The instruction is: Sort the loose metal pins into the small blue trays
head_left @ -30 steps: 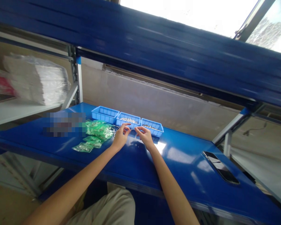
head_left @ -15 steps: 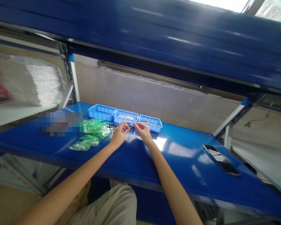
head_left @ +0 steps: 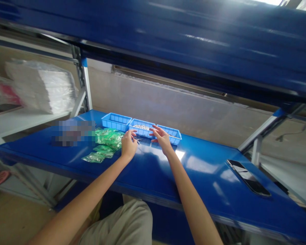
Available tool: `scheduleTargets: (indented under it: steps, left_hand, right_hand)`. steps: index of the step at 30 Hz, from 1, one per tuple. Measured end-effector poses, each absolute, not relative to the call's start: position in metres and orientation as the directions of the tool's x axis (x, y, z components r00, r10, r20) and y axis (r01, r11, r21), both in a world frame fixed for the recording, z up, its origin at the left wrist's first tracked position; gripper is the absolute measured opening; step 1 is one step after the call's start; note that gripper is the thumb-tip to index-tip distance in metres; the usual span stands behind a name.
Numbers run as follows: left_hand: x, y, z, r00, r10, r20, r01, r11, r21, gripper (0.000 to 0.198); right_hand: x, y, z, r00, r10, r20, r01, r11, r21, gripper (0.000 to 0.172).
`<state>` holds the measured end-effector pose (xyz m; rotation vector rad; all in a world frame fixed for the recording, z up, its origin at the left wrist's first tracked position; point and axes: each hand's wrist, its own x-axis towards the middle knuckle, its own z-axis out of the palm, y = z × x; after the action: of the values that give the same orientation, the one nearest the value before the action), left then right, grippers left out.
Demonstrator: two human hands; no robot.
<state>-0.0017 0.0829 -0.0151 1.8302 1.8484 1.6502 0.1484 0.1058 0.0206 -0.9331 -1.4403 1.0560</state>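
Observation:
My left hand (head_left: 129,146) is just above the blue table, fingers loosely curved and apart from the thumb. Beside its fingertips lie loose thin metal pieces (head_left: 138,139), too small to name exactly. Green clear plastic packets (head_left: 107,139) are heaped left of that hand. My right hand (head_left: 163,140) hovers in front of the bins with its fingers spread, and nothing shows in it. Behind the hands stand a middle blue bin (head_left: 131,126) of shiny slim pieces and a right blue bin (head_left: 177,139), partly hidden by my right hand.
A third blue bin (head_left: 109,119) stands at the left end of the row. On the table's right lies a phone (head_left: 248,177). A blurred-out object (head_left: 73,132) is on the left. Overhead runs a blue shelf (head_left: 153,37), and plastic-wrapped stacks (head_left: 57,88) sit on a side shelf.
My hands, close together with fingertips pinched before, have moved apart. My right fingers have spread, and my left hand has shifted toward the loose metal pieces. The camera view has turned slightly left.

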Motion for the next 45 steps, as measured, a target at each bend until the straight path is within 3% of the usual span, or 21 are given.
scheduleTargets:
  steps: [7,11,16,20,26,31,39,45]
  left_hand:
    - [0.005,0.080,-0.022,-0.057,0.835,0.548,0.926,-0.160,0.340,0.026]
    - [0.006,0.079,-0.025,-0.044,0.839,0.542,0.962,-0.112,0.251,0.021]
    - [0.004,0.077,-0.021,-0.064,0.856,0.512,0.953,-0.099,0.285,0.016]
    - [0.002,0.075,-0.017,-0.067,0.850,0.523,0.933,-0.132,0.334,0.013]
    - [0.001,0.076,-0.017,-0.055,0.865,0.498,0.924,-0.145,0.355,0.011]
    - [-0.001,0.081,-0.025,-0.041,0.864,0.502,0.919,-0.165,0.358,0.012]
    - [-0.003,0.083,-0.023,-0.022,0.830,0.557,0.846,-0.281,0.453,0.015]
    - [-0.003,0.087,-0.024,-0.010,0.794,0.608,0.735,-0.406,0.542,0.021]
  right_hand:
    - [0.149,0.102,0.018,-0.106,0.965,0.238,0.093,0.248,-0.964,0.042]
    - [0.147,0.100,0.015,-0.128,0.960,0.249,0.112,0.264,-0.958,0.037]
    - [0.147,0.104,0.005,-0.145,0.961,0.238,0.167,0.261,-0.951,0.032]
    - [0.149,0.108,-0.006,-0.150,0.954,0.259,0.322,0.295,-0.900,0.028]
    - [0.149,0.102,-0.013,-0.209,0.918,0.336,0.681,0.383,-0.624,0.021]
    - [0.145,0.095,-0.010,-0.253,0.908,0.333,0.773,0.397,-0.494,0.016]
    - [0.146,0.100,-0.012,-0.216,0.910,0.354,0.724,0.393,-0.567,0.015]
    - [0.144,0.105,-0.008,-0.141,0.893,0.426,0.391,0.446,-0.805,0.023]
